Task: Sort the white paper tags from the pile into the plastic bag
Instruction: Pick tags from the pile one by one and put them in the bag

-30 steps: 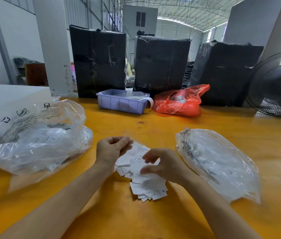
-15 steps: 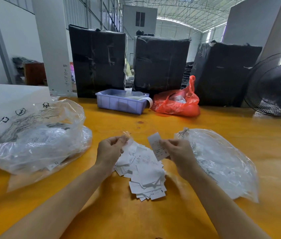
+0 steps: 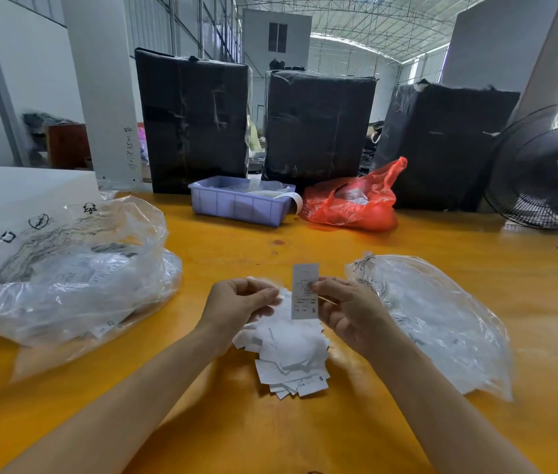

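While I've got this one tag (image 3: 305,291) up where I can read it, the trick is to check the print and the size letter at the bottom before it goes anywhere. My right hand (image 3: 349,311) pinches it by its right edge, thumb and fingertips clamped on the paper, so the tag stands upright and sticks out to the left of that grip, above the pile (image 3: 288,350) on the table (image 3: 305,432). There's a thin stick-like thing poking out by my fingers too, can't tell what it is.

My left hand (image 3: 240,307) is curled over the far-left side of the pile, and honestly I can't tell whether it's holding a tag or just resting.

The clear plastic bag (image 3: 431,323) lies just to the right of my right hand, so I reckon it's a short swing over. Best to keep the pinch light and near the edge so the tag drops cleanly into the mouth. Another fuller bag (image 3: 65,268) sits off to the left.
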{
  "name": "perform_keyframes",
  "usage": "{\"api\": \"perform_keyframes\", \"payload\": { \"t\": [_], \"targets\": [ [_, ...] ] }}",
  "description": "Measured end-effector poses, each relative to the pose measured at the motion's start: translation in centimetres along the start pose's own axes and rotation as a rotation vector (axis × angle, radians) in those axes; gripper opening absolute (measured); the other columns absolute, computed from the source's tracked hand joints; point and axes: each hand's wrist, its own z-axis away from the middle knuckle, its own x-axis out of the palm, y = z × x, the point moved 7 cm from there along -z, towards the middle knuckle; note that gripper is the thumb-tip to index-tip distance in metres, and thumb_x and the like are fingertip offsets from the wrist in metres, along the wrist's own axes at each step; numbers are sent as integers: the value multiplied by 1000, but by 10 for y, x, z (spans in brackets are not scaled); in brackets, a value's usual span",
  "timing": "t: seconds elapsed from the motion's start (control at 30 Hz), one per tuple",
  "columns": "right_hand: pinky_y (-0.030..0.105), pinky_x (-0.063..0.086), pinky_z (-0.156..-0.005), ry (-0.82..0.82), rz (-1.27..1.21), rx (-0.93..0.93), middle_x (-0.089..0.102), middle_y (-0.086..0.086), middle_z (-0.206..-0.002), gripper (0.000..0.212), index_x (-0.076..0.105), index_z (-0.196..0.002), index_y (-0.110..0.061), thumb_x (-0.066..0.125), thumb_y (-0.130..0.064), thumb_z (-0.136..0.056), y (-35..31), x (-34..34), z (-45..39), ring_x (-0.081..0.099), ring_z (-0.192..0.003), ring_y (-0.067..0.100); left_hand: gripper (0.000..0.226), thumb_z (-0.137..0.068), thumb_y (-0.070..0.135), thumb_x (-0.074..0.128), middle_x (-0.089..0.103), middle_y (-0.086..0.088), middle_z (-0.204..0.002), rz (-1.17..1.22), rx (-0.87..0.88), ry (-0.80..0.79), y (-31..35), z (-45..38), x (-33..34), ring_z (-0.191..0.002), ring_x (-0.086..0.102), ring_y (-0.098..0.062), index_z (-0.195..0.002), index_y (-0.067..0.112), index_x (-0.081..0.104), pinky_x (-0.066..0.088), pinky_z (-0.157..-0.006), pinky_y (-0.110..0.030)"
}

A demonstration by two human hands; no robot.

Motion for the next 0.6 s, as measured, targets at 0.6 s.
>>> {"api": "perform_keyframes", "payload": {
  "t": [0.6],
  "targets": [
    [31, 58, -71, 45, 367, -482, 69, 13, -88, 17, 63, -87, -10, 69, 4, -79, -28, 8, 16, 70, -77, 26, 4, -74, 10, 76, 66, 3, -58, -26, -111, -142, -3, 10, 17, -41, 45, -5, -73, 11, 73, 39, -43, -16]
  ]
}}
